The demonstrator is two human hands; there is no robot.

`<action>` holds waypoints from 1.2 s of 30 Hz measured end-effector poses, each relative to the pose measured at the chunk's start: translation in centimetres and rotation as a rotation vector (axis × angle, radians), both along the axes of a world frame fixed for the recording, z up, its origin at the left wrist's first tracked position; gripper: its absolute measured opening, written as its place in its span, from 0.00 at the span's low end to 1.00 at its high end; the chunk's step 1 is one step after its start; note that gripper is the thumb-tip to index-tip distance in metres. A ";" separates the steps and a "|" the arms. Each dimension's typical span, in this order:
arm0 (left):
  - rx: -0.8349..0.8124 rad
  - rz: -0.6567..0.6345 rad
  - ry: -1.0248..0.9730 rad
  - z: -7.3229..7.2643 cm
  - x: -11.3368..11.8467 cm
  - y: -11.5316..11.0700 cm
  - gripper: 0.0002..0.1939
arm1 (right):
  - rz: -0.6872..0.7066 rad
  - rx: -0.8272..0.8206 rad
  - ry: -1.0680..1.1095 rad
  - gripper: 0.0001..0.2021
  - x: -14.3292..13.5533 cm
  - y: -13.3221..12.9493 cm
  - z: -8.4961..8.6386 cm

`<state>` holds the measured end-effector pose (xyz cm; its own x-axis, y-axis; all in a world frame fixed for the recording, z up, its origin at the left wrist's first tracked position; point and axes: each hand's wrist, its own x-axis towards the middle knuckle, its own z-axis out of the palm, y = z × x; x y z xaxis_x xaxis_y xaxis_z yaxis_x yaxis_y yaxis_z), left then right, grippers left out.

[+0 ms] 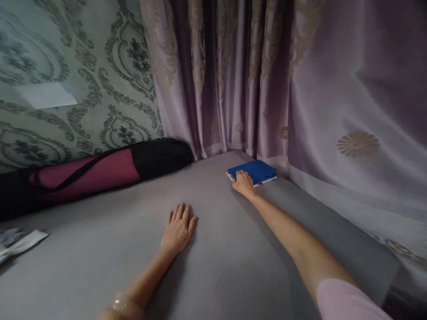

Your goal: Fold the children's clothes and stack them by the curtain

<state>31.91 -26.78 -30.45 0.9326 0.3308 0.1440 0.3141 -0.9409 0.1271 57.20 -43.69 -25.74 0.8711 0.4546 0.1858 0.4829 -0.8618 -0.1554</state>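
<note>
My left hand (178,231) lies flat on the grey bed-like surface (213,271), its fingers stretched out and nothing in it. Farther off to the right, my right hand (243,181) reaches to the corner by the curtain. Its curled fingers grip the near left edge of a flat stack: blue sheets (258,170) on top of a thin white book or board (269,180) with red marks along its edge. The stack rests on the grey surface. My palm and fingers cover its near left corner, and the thumb shows only in part.
A long black and dark pink bag (90,173) with a strap lies along the patterned wall. Mauve curtains (220,80) hang behind and to the right. White and bluish cloth or paper (23,244) sits at the left edge. A white sheet (50,95) is on the wall.
</note>
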 end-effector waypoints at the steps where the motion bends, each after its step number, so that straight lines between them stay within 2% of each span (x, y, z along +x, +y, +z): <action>1: -0.002 0.000 -0.015 0.1 0.0 0.0 0.31 | -0.027 -0.009 0.000 0.17 0.2 0.0 0.0; 4: -0.015 0.001 -0.041 0.2 0.0 0.0 0.30 | -0.059 -0.049 0.013 0.15 1.1 -0.2 0.3; 11: -0.038 0.006 -0.044 0.5 -0.2 -0.1 0.30 | -0.002 -0.134 0.058 0.12 1.9 0.0 0.9; 16: -0.048 0.001 -0.045 0.6 -0.2 -0.1 0.31 | -0.016 -0.150 0.033 0.15 1.7 0.4 1.3; 23: -0.046 -0.004 -0.062 0.4 -0.2 0.0 0.30 | -0.023 -0.139 0.048 0.17 1.8 -0.3 1.8; 27: -0.030 -0.001 -0.048 0.3 -0.2 0.0 0.30 | 0.001 -0.099 0.048 0.21 2.2 -0.4 1.7; 30: 0.005 0.010 -0.031 0.4 -0.2 -0.1 0.30 | -0.081 -0.042 -0.003 0.27 3.1 -0.3 1.3; 34: 0.043 0.019 -0.014 0.6 -0.2 -0.3 0.30 | -0.155 -0.079 0.171 0.28 3.7 -0.1 0.1; 36: 0.047 0.022 -0.008 0.6 -0.2 -0.3 0.30 | -0.147 -0.065 0.178 0.27 3.6 -0.1 -0.3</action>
<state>31.67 -27.06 -29.83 0.9239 0.3443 0.1669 0.3343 -0.9386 0.0858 60.77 -43.82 -26.02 0.9452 0.3264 -0.0022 0.3214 -0.9319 -0.1684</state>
